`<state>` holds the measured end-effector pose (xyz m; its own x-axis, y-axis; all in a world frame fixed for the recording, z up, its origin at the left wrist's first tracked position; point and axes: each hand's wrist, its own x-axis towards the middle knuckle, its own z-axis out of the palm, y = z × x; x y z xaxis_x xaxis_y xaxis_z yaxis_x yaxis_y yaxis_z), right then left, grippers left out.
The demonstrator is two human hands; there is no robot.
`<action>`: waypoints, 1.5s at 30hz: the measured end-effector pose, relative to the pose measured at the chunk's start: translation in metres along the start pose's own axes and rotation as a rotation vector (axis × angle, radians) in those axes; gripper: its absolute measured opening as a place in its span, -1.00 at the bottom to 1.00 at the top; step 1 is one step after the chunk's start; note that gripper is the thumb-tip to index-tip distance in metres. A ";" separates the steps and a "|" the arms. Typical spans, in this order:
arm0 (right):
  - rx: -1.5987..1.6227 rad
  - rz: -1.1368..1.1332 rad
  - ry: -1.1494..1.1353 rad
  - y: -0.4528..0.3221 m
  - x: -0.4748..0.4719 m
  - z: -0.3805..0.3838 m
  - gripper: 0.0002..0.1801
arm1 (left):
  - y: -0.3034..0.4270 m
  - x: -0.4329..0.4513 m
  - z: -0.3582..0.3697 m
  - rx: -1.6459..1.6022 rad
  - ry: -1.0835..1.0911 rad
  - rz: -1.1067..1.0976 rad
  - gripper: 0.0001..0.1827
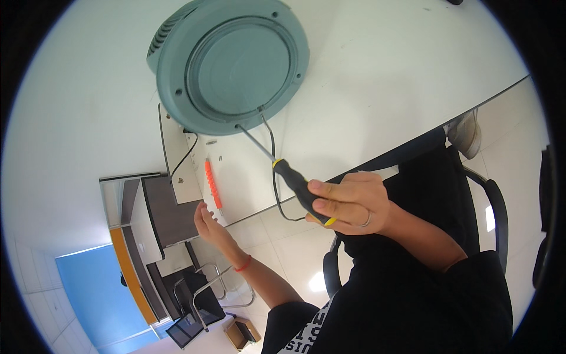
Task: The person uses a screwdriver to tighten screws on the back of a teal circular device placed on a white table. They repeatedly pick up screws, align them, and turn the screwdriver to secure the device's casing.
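Note:
A screwdriver with a black and yellow handle (294, 182) is in my right hand (353, 203), its fingers wrapped around the grip's rear part. The shaft points up-left, and its tip is at a screw hole near the lower rim of a round teal plastic appliance base (243, 71). The base has several holes and a recessed centre. A black cable (274, 177) runs from a notch in its rim, past the screwdriver and behind my right hand. My left hand (210, 223), with a red cord at its wrist, is apart from the appliance, near an orange flexible bit extension (212, 185).
Two small metal pieces (211, 142) (220, 158) lie on the white table (380, 88) near the extension. The table's front edge crosses above my lap. Office desks, a metal-framed chair (203, 292) and a cardboard box (241, 334) stand at lower left. A shoe (466, 135) shows beyond the table edge.

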<state>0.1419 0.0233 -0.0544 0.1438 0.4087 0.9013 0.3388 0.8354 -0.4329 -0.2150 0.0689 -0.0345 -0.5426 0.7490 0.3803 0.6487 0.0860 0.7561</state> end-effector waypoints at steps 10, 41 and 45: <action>0.041 -0.035 0.000 -0.009 -0.009 -0.007 -0.62 | 0.094 -0.129 0.046 -0.308 -0.360 0.219 -0.65; 0.060 0.218 0.396 0.045 0.055 -0.074 -0.47 | 0.301 -0.133 0.172 -0.771 -0.922 0.122 -0.55; 0.178 0.321 0.482 0.047 0.049 -0.071 -0.51 | 0.296 -0.133 0.181 -0.790 -0.938 0.083 -0.59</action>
<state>0.2308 0.0568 -0.0293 0.6325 0.4727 0.6136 0.0539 0.7635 -0.6436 0.1460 0.1141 0.0424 0.2905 0.9436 0.1592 -0.0156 -0.1617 0.9867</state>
